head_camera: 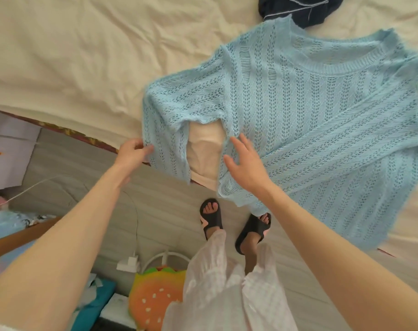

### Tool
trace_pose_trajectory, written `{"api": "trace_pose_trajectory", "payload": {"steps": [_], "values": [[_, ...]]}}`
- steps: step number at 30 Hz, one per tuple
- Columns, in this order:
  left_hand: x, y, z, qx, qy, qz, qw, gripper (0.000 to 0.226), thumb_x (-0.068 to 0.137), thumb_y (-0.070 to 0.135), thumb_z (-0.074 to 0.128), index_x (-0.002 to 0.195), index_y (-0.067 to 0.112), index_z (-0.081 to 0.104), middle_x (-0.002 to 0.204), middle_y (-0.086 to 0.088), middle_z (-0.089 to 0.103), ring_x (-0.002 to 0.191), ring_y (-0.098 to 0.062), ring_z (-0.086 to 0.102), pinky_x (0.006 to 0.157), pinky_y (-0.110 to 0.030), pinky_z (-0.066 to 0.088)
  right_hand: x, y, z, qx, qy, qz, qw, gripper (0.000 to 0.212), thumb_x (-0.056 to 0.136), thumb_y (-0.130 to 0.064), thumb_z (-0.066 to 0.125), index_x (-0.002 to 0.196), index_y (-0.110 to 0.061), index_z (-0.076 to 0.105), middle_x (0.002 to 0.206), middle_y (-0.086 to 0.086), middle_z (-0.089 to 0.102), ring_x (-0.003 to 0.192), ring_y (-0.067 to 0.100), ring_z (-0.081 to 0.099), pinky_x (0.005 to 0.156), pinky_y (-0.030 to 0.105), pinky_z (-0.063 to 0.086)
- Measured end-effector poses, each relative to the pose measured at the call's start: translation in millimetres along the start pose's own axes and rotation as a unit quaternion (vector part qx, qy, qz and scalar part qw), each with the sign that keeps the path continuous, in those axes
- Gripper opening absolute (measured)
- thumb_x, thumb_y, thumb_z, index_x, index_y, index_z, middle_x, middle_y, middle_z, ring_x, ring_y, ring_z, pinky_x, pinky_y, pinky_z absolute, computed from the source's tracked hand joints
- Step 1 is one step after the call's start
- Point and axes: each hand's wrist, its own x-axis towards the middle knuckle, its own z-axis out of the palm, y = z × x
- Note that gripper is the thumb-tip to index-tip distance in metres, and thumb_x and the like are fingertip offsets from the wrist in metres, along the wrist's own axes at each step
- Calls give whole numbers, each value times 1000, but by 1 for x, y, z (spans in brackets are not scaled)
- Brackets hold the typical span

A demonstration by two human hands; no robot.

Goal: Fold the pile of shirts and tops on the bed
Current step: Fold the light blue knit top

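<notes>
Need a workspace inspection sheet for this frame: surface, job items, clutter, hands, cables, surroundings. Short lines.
Surface: bed sheet, cream, wrinkled.
Job's things: light blue knit sweater spread flat, neckline away from the person, near sleeve hanging over the bed edge; dark navy garment bunched at the far edge.
Clutter: nothing seen on the bed besides the garments.
Grippers: left hand pinches the sleeve edge; right hand lies open on the sweater's hem.
Cables: white cable across the floor; white charger plugged below.
Surroundings: burger-shaped cushion on the floor; black slippers on the person's feet.
</notes>
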Motion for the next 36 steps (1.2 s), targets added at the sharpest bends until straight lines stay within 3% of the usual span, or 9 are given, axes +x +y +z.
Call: {"api": "trace_pose_trajectory", "payload": {"steps": [5,9,15,18,22,25,29,33,36], "values": [[-54,14,-24,-3,10,62,998,9,95,17,52,99,13,58,83,0,62,71,-9,55,57,-9,39,-34,-39,-12,240,-41,76,967,33,99,-24,45,130,-14,53,135,2,54,126,15,48,104,27,35],[-108,38,-22,57,32,128,990,8,94,25,53,93,19,58,70,3,58,67,-15,52,60,-21,38,-59,-63,-23,481,-105,153,857,20,99,-25,47,105,-15,63,115,6,65,101,22,64,92,37,50],[-165,64,31,160,-64,283,944,22,92,26,58,110,14,62,90,-7,69,87,-32,61,74,-38,42,-65,-65,-45,399,-111,176,893,35,90,-45,58,89,-10,63,89,3,67,82,16,67,78,33,57],[-176,66,59,121,-154,273,942,32,88,22,63,118,15,58,110,-1,67,101,-25,60,84,-32,41,-63,-60,-56,331,-56,197,921,21,88,-19,64,73,-7,57,68,6,55,65,18,56,60,27,50],[-180,61,79,156,-207,237,937,51,85,11,61,131,18,41,124,-2,54,113,-22,50,87,-29,37,-66,-41,-80,387,1,192,902,11,94,-9,50,92,-7,60,86,13,57,80,25,60,63,28,55],[-186,65,93,200,-204,253,924,38,86,13,59,121,13,44,115,-5,55,108,-27,52,87,-39,41,-76,-18,-105,418,-5,164,894,13,96,-9,47,89,-12,57,84,7,58,78,21,60,64,27,56],[-217,89,135,329,-182,338,863,22,94,22,49,111,10,43,109,-8,55,101,-33,53,72,-39,39,-83,21,-149,387,-52,137,910,16,96,-12,50,81,-11,55,73,2,52,67,15,53,61,24,52],[-245,110,206,367,-212,380,822,29,95,19,43,122,11,40,116,-12,56,104,-36,54,79,-43,44,-87,75,-197,416,-23,135,899,19,94,-10,56,76,-14,58,66,-3,55,62,9,54,59,21,47],[-264,117,263,374,-295,362,801,43,96,20,43,138,19,36,133,-9,51,117,-30,50,90,-41,43,-86,134,-219,385,25,157,909,10,90,-3,58,95,-11,62,83,5,59,71,12,56,66,22,47]]}}
